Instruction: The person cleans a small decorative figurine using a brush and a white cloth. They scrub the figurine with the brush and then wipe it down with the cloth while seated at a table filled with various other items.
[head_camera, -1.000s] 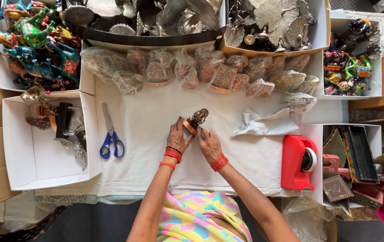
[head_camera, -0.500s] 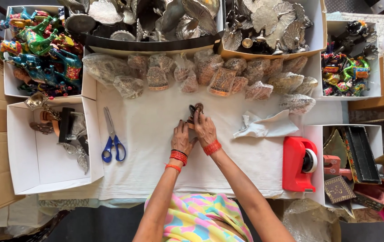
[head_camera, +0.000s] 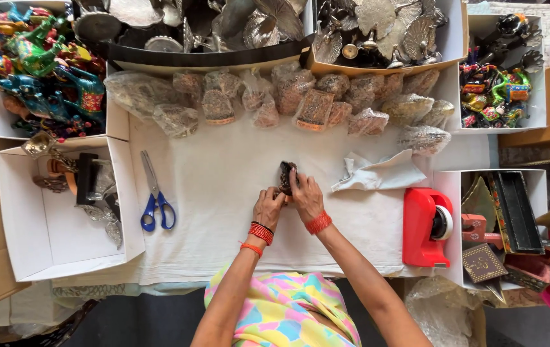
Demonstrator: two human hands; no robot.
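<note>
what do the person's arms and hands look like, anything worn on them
Both arms are bare, with no sleeves in view. The left hand has a stack of red bangles at the wrist, with a thin orange band further up the forearm. The right hand has red bangles at its wrist. No gloves; rings cannot be made out.

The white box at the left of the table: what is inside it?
The white box holds a small heap at its far end: a dark upright piece, brownish metal ornaments and clear-wrapped items. The rest shows bare white floor. What lies beneath the heap is covered.
</note>
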